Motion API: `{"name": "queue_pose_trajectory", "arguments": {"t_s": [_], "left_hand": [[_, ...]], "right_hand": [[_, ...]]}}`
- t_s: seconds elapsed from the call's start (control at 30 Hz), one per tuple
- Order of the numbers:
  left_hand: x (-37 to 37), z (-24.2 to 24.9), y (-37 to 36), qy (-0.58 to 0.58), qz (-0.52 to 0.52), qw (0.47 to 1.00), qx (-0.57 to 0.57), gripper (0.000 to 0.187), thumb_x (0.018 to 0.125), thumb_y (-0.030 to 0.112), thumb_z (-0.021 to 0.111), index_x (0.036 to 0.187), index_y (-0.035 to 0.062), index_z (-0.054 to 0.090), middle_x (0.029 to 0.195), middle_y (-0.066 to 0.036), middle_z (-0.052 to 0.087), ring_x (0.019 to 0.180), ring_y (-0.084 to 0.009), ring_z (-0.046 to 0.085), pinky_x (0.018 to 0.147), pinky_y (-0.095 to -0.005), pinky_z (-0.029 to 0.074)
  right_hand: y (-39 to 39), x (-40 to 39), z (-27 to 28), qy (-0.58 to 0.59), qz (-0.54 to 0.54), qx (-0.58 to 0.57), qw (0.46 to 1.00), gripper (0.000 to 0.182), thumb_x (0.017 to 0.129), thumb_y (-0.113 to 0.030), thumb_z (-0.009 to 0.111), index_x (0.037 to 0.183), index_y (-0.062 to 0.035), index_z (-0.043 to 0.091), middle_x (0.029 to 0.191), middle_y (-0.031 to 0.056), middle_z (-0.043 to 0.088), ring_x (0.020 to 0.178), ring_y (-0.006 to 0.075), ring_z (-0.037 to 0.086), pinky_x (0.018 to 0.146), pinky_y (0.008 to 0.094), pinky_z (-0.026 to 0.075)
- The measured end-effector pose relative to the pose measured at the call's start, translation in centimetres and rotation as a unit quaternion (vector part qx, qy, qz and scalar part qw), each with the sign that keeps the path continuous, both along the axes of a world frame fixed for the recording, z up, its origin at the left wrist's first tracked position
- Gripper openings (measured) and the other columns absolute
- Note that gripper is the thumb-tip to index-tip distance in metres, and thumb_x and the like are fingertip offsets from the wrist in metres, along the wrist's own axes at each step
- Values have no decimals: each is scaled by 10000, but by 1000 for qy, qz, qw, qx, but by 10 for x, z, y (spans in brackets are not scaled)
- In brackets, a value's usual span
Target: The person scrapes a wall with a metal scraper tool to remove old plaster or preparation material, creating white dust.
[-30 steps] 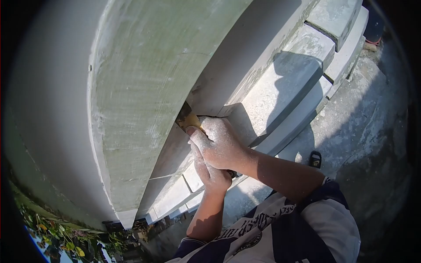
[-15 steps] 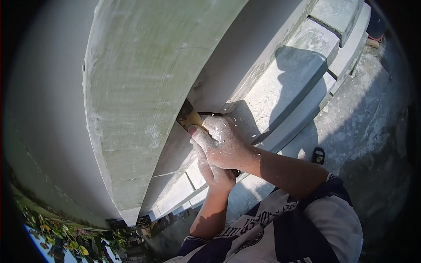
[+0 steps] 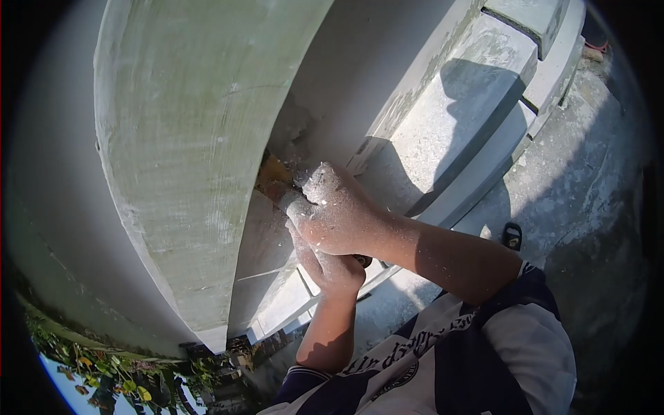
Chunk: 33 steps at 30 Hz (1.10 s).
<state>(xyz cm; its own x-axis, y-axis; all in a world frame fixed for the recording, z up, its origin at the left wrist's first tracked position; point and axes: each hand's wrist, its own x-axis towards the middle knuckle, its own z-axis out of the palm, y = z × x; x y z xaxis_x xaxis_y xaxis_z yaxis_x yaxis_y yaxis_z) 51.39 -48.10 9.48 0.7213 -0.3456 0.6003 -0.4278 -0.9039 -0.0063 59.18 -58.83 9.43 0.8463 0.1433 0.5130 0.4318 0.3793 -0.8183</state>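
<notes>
Fingers of both hands clasp a yellowish tool, its long axis slanting up-left toward the slab.

Outdoors: sunlit concrete ground, plants

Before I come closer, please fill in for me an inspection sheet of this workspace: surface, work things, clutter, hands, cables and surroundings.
Surface: greenish-grey masonry band, streaked pale.
Job's things: yellow tool beside the band's edge, partly hidden; exact type cannot be told.
Clutter: small white flecks around the right hand.
Hands: right hand closed on the tool, dusted white; left hand against it, grip hidden.
Cables: nothing seen for certain; a red strand at the picture's upper right is too small to identify.
Surroundings: pale blocks, partly shadowed; concrete floor; dark sandal; leafy plants.
</notes>
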Motion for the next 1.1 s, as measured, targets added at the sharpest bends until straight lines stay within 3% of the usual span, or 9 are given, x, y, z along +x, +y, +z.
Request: {"name": "queue_pose_trajectory", "arguments": {"t_s": [0.17,0.23,0.33,0.47,0.6,0.7,0.83,0.93,1.1], "left_hand": [[-4,1,-6,112,15,988,-106,423,921,114,457,1261,-134,415,1159,-243,527,1022,-315,554,859,-400,428],[-7,11,3,174,31,980,-93,460,940,115,420,1315,-146,363,1217,-249,513,1098,-288,540,920,-384,416],[-1,8,-13,129,6,982,-140,425,945,107,413,1286,-146,389,1204,-252,518,1048,-295,548,907,-374,418],[9,8,-26,94,-31,977,-189,395,946,85,397,1259,-157,412,1139,-271,535,978,-314,560,887,-377,426],[8,31,-2,108,-67,991,30,386,929,67,414,1224,-181,437,1180,-294,496,984,-362,540,868,-384,427],[4,11,-12,61,-67,992,-86,336,902,45,441,1158,-166,493,1149,-289,506,937,-370,549,806,-401,440],[0,32,-10,191,-17,969,-154,336,916,71,427,1173,-140,477,1104,-263,504,904,-333,515,815,-391,405],[2,29,-10,148,-16,983,-108,351,958,148,380,1195,-98,461,1070,-207,500,908,-292,497,845,-372,381],[2,20,-18,128,-8,962,-241,362,927,156,409,1146,-109,524,1081,-206,545,930,-276,552,799,-352,424]], "right_hand": [[-12,-7,14,194,69,143,968,369,918,-216,623,694,72,573,589,180,580,544,229,583,534,399,432],[-26,-7,24,181,84,67,978,343,930,-180,607,702,74,577,610,185,589,562,218,578,545,392,440],[11,-3,1,101,-6,138,985,314,922,-147,604,708,79,561,606,178,572,558,180,554,524,375,427],[-10,-12,5,211,99,200,952,229,892,-69,581,717,78,568,623,154,590,560,146,546,504,352,417],[5,1,9,128,23,108,986,311,951,-107,574,673,32,543,585,77,556,526,104,504,460,325,391],[15,-15,-4,177,63,195,963,287,954,-79,567,688,17,518,567,63,526,518,98,488,452,315,386],[2,-9,16,232,165,240,928,287,965,-78,551,697,0,488,579,56,518,516,96,501,456,297,391],[2,-14,17,191,83,242,947,297,962,-76,554,684,-6,475,571,59,513,510,99,504,455,300,395],[18,-16,9,196,90,227,950,312,962,-88,548,672,-8,464,561,45,502,498,113,506,465,314,399]]}}
